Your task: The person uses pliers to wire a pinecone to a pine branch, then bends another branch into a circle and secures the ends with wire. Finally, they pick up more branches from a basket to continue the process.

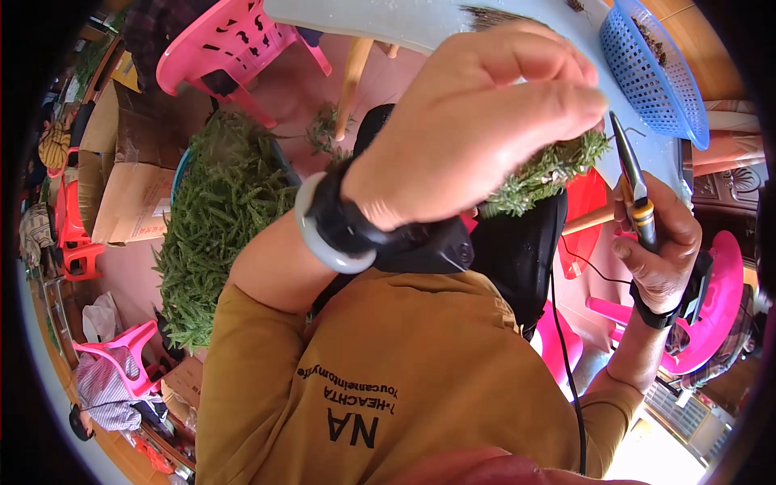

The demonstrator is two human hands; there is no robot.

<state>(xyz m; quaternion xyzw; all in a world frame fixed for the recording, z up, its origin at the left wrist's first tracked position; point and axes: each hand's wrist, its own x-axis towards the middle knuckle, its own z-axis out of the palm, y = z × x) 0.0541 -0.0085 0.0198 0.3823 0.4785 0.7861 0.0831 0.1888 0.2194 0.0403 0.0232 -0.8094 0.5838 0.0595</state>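
Observation:
My left hand (493,129) is raised close in front of me, thumb and fingertips pressed together in a pinch. Whatever lies between those fingertips is too small or hidden to make out. Beneath it, partly covered by the hand, is a bunch of green artificial-looking foliage (550,174) over my lap. On the right, my right hand (667,242) is closed around pliers (634,182) with yellow-and-grey handles. Their narrow metal jaws point up toward the tabletop, just right of the foliage and apart from my left fingertips.
A pale table (388,20) spans the top, with a blue perforated basket (659,77) at its right and dark thin stems (493,16) nearby. At left, a tub heaped with green sprigs (222,218) stands beside a cardboard box (133,194) and a pink chair (214,48). A black cable (566,364) hangs at right.

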